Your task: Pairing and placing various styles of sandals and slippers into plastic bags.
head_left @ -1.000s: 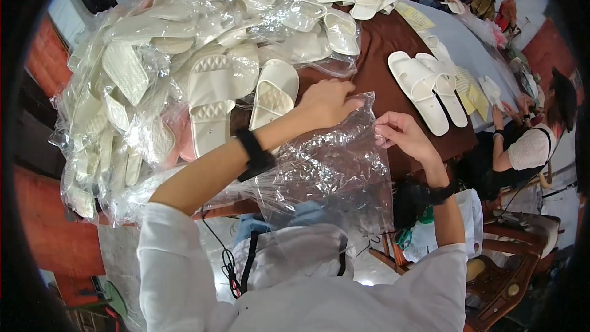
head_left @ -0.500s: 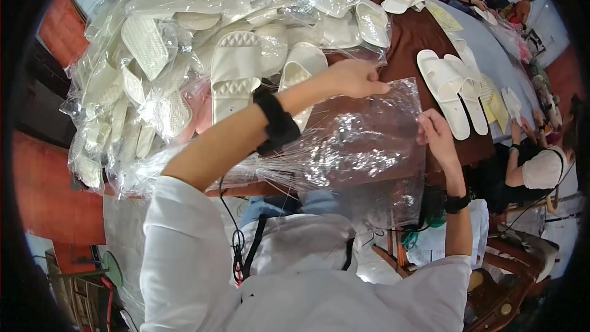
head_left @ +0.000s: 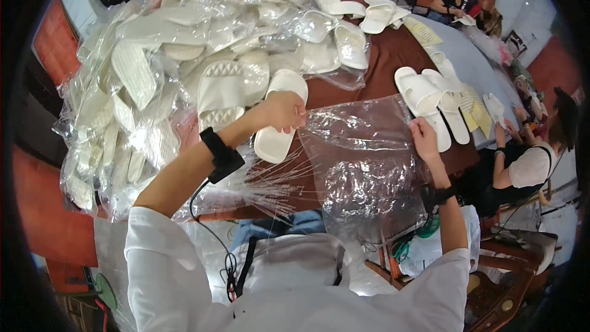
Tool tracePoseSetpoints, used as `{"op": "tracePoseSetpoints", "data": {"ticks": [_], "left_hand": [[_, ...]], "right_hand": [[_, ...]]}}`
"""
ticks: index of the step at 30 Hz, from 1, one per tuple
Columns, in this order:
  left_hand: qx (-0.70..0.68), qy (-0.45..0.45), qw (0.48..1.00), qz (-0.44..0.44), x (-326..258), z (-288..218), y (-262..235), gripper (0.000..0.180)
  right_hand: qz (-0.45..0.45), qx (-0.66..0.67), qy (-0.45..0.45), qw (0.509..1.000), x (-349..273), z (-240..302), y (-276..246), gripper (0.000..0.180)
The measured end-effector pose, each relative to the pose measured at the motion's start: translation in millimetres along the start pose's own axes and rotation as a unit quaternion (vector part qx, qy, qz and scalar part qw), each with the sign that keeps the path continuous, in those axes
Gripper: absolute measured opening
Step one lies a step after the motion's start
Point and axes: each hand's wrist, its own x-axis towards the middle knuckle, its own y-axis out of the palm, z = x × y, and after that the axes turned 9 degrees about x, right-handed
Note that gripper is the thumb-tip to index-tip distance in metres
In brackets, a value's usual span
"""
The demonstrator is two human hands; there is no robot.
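Stretching across the near edge of the brown cloth (head_left: 393, 55), the bag (head_left: 369, 169) is clear, thin and crinkled, with bright glints. The left hand (head_left: 284, 112) pinches its far left corner; the right hand (head_left: 424, 139) grips its right edge, beside the white slippers (head_left: 424, 96).

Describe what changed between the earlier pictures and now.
The left hand moved left, now overlapping a white slipper in view; the right hand shifted slightly right. The clear plastic bag between them is spread wider. The pair of open-toe slippers and the pile of bagged slippers stayed put.
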Motion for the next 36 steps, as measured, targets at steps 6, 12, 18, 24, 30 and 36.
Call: {"op": "tracePoseSetpoints", "data": {"ticks": [6,12,18,24,30,36], "left_hand": [[0.358,0.139,0.898,-0.213,-5,-43,44,0.043],[0.272,0.145,0.947,-0.090,12,-59,91,0.070],[0.247,0.109,0.959,-0.082,70,-40,89,0.082],[0.249,0.076,0.962,-0.082,102,-24,80,0.083],[0.242,0.058,0.965,-0.085,116,-24,79,0.086],[0.218,0.057,0.967,-0.121,134,-22,73,0.085]], "right_hand": [[-0.007,-0.188,0.035,0.981,21,26,-1,0.019],[-0.045,-0.283,-0.005,0.958,57,19,-4,0.022],[-0.094,-0.312,0.014,0.945,83,23,-1,0.023],[-0.106,-0.324,-0.019,0.940,83,46,12,0.034],[0.054,-0.262,-0.056,0.962,62,64,52,0.063],[0.208,-0.301,0.043,0.930,77,51,77,0.075]]}}
